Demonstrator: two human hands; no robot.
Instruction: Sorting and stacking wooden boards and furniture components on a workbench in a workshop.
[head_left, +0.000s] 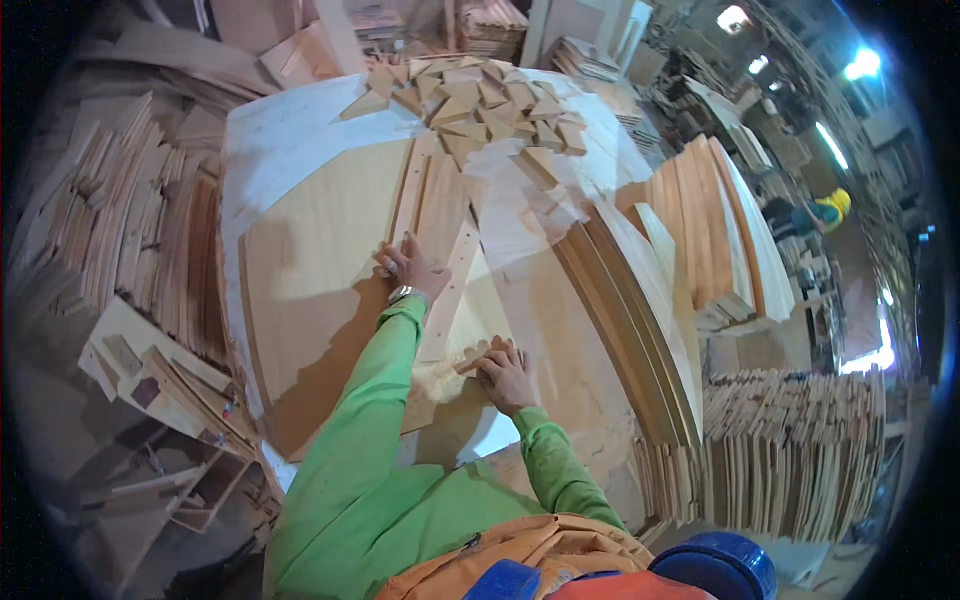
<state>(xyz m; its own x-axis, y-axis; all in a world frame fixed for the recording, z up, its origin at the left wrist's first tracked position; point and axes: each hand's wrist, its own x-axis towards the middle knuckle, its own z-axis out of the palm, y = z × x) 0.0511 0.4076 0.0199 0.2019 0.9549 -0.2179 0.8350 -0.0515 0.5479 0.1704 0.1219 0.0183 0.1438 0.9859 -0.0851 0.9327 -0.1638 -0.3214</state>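
My left hand [412,272] lies with its fingers spread on long wooden strips [436,190], which rest on a wide pale wooden panel [320,215]. A metal watch circles that wrist. Nearer to me, my right hand [507,378] has its fingers bent around what looks like a small piece of wood [466,366]; its full shape is hidden by the fingers. Between the hands runs a pale strip with a row of small holes [450,290], slanting away from me. Beside it is a light triangular board [482,305].
Triangular wooden offcuts [480,100] are heaped at the table's far end. Long brown boards [625,325] lie along its right side, near stacked curved panels [700,230]. Thin wooden pieces [790,450] stand packed at the lower right. A person in a yellow head covering [828,210] is far right.
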